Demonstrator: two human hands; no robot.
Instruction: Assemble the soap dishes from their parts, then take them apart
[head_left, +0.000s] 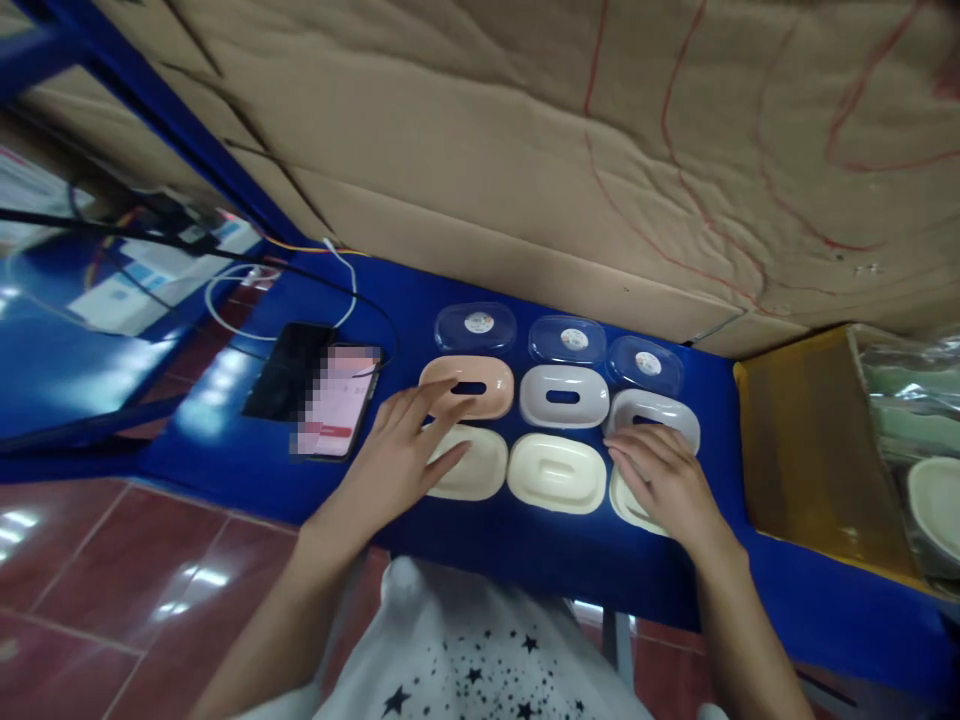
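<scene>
Soap-dish parts lie in three rows on a blue table [525, 560]. The far row has three clear lids [475, 325]. The middle row holds a pink slotted tray [487, 395], a grey slotted tray [564, 396] and another grey one [660, 410]. The near row has cream bases, left [476, 468], middle [556, 472] and right [626, 503]. My left hand [397, 455] lies open, fingers spread over the pink tray and the left cream base. My right hand [664, 480] rests open with flat fingers on the right cream base, touching the right grey tray.
A phone [334, 400] with a lit screen lies left of the dishes beside a dark device [289, 370] and white cables. A cardboard wall [525, 150] stands behind. A yellow box [810, 450] with bagged parts sits at the right.
</scene>
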